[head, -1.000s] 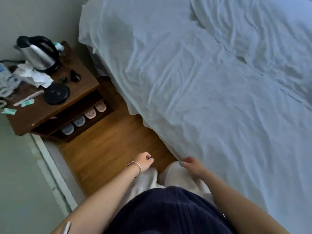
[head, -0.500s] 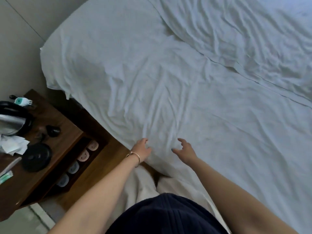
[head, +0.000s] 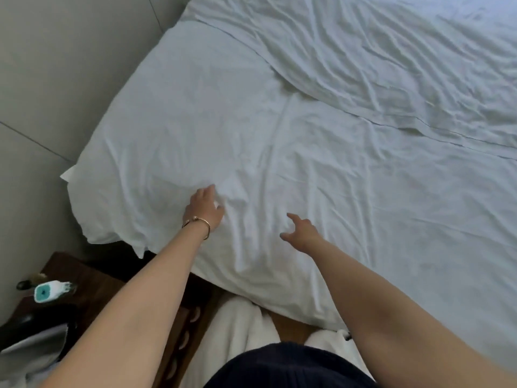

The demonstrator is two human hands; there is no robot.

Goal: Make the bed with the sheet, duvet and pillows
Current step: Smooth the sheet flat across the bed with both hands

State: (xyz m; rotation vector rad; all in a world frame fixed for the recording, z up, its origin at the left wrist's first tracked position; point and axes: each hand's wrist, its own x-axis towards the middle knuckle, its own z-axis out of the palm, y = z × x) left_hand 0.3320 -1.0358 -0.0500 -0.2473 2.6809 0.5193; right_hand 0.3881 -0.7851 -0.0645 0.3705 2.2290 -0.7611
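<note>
The sheet [head: 293, 152] covers the bed across the middle of the frame, creased; the duvet [head: 391, 51] lies rumpled at upper right. The left hand [head: 204, 211] lies on the sheet, fingers sunk in a fold (a pinch or only a press, I cannot tell). The right hand [head: 300, 231] hovers spread. Light, limp cloth: best taken at its hanging edge
</note>
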